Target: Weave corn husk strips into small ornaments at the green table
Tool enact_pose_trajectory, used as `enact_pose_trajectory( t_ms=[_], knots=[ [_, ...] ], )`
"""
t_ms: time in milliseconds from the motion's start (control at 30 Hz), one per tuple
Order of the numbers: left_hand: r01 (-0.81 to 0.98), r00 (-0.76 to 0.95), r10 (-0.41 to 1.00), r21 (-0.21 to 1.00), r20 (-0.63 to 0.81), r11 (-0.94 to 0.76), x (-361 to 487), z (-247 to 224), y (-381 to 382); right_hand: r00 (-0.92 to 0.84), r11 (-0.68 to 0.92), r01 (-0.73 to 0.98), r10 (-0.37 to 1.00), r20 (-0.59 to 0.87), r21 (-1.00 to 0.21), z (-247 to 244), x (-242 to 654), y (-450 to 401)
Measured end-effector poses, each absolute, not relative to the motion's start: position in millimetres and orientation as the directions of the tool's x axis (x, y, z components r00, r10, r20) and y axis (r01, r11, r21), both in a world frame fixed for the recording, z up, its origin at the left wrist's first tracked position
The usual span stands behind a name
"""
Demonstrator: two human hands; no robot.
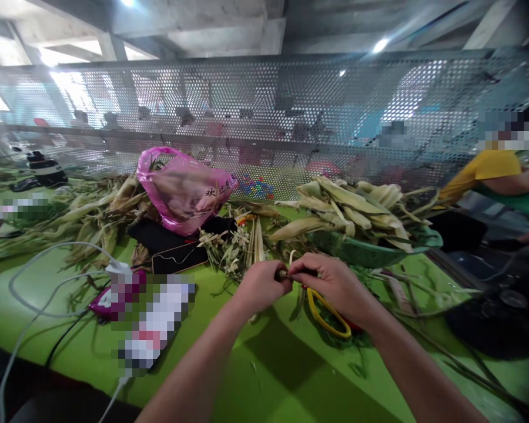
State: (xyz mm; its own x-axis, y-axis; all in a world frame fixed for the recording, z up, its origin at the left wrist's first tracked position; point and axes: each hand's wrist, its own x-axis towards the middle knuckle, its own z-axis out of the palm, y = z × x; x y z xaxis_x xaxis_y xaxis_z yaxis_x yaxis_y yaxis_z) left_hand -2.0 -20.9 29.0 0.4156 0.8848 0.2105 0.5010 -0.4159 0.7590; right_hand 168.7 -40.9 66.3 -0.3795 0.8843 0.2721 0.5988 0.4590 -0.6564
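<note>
Over the green table [264, 358], my left hand [264, 286] and my right hand [324, 282] meet fingertip to fingertip. Both pinch a small piece of pale husk [283, 274] between them; its details are mostly hidden by the fingers. Beneath my right hand lie scissors with a yellow handle [328, 317], their blades out of sight. Just behind my left hand is a pile of cut husk scraps [229, 249]. A green basket [374, 254] heaped with dry corn husks [352, 205] stands beyond my right hand.
A pink plastic bag [185, 188] stands behind a phone [180, 257]. More husks [97, 217] spread at the left. A purple power strip [119, 294] with white cables and a blurred-out device [158, 323] lie nearer. At the right sits a person in yellow [489, 170]; a perforated screen [264, 100] rises behind.
</note>
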Motion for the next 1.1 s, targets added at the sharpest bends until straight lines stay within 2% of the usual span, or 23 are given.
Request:
enact_pose_trajectory(
  t_ms=[233,367,533,667,767,867,1000,1100],
  knots=[
    [0.5,0.45,0.864,0.737,0.228,-0.454,-1.2,31.3,-24.9,-0.363,0.494,0.675,0.869,0.335,-0.548,64.7,160.0,-44.4],
    [0.531,0.436,0.871,0.718,0.225,-0.451,-2.8,32.3,-23.6,-0.426,0.547,0.688,0.837,0.344,-0.477,67.5,159.6,-46.8],
    [0.524,0.431,0.863,0.705,0.265,-0.478,-2.8,25.8,-19.3,-0.426,0.591,0.721,0.79,0.442,-0.362,66.6,158.0,-50.2],
    [0.561,0.425,0.877,0.695,0.224,-0.45,0.3,22.3,-18.1,-0.487,0.645,0.725,0.728,0.482,-0.241,60.7,153.9,-50.9],
    [0.53,0.43,0.876,0.726,0.216,-0.439,2.3,19.6,-16.7,-0.479,0.643,0.738,0.712,0.513,-0.203,56.7,150.7,-50.6],
    [0.375,0.433,0.874,0.838,0.219,-0.396,4.0,13.7,-13.5,-0.413,0.624,0.731,0.726,0.55,-0.275,56.3,148.9,-50.7],
    [0.057,0.441,0.886,0.981,0.143,-0.186,5.6,8.3,-10.6,-0.245,0.598,0.623,0.762,0.599,-0.505,62.0,153.3,-49.6],
    [0.02,0.42,0.903,0.994,0.086,-0.105,5.5,12.1,-11.2,-0.169,0.567,0.604,0.778,0.605,-0.56,64.8,160.3,-45.8]
  ],
)
